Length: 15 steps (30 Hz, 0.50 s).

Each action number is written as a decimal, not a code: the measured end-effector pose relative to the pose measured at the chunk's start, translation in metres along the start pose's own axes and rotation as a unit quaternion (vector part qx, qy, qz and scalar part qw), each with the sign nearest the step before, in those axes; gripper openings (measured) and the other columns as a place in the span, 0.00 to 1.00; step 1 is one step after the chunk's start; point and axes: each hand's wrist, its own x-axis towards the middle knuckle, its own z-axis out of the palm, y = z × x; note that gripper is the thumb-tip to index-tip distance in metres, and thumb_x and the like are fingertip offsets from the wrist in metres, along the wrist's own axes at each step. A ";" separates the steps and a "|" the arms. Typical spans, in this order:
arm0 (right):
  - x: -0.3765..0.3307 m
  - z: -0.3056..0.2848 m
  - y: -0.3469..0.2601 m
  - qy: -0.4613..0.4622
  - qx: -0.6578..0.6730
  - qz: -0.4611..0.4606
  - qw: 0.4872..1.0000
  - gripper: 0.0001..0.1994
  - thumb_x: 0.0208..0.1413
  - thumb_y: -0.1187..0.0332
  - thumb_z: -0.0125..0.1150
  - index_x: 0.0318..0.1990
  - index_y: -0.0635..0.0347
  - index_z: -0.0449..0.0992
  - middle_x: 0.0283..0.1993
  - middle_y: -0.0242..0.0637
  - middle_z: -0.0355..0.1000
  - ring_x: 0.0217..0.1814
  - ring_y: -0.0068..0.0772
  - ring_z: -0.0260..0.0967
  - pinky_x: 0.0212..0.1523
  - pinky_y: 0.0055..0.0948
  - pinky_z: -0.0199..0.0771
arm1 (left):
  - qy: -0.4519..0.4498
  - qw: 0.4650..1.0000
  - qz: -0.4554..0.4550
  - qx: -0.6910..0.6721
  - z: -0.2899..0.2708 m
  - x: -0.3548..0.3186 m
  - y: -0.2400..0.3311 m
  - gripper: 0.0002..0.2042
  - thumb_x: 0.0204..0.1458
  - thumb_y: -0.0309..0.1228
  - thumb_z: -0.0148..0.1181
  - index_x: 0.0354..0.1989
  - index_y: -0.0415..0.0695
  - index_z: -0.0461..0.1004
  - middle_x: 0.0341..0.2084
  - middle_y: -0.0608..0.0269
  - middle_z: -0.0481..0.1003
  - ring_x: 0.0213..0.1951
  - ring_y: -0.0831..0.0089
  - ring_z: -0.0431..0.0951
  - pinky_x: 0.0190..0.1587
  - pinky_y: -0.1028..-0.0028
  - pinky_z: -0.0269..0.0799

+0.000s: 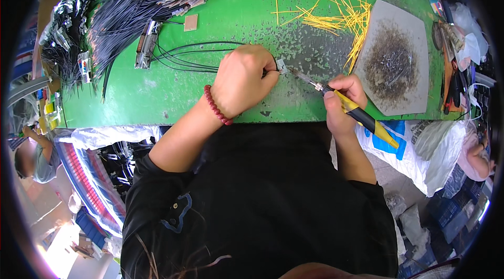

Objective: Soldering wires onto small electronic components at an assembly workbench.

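Observation:
My left hand (242, 80), with a red bead bracelet at the wrist, is closed on several thin black cables (190, 48). The cables run left to a silvery metal part (147, 45) lying on the table. A small pale piece (282, 66) sticks out past my left fingertips, too small to name. In my right hand (344, 101) is a soldering iron (374, 126) with a yellow and black handle. Its tip points left at the small piece; whether they touch I cannot tell.
On the green table (220, 102), a big bundle of black cables (123, 13) lies at the left. Yellow wire strands (336, 22) are scattered at the far right, beside a scorched grey board (419, 92). Hand tools (455, 87) stand at the right edge. Other people are at both sides.

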 end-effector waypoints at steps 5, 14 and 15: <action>0.000 0.001 -0.002 0.007 0.008 0.003 1.000 0.08 0.48 0.75 0.62 0.33 0.63 0.68 0.30 0.29 0.65 0.27 0.14 0.56 0.28 0.17 0.57 | 0.014 1.000 0.014 -0.009 0.002 0.000 0.001 0.03 0.42 0.23 0.59 0.21 0.37 0.72 0.22 0.53 0.73 0.28 0.55 0.75 0.32 0.63 0.71; 0.002 0.002 -0.002 0.006 -0.009 0.014 1.000 0.08 0.46 0.76 0.61 0.33 0.63 0.68 0.30 0.29 0.64 0.28 0.14 0.57 0.28 0.17 0.58 | -0.085 0.990 -0.016 0.113 -0.005 0.016 0.007 0.06 0.44 0.26 0.57 0.20 0.37 0.72 0.22 0.51 0.72 0.29 0.51 0.74 0.33 0.59 0.70; 0.002 0.002 -0.001 0.006 -0.008 0.012 1.000 0.08 0.46 0.76 0.61 0.33 0.63 0.68 0.29 0.29 0.64 0.27 0.13 0.57 0.28 0.17 0.57 | -0.087 0.990 -0.014 0.109 -0.006 0.017 0.007 0.06 0.44 0.26 0.58 0.20 0.37 0.72 0.22 0.51 0.72 0.29 0.52 0.74 0.33 0.59 0.70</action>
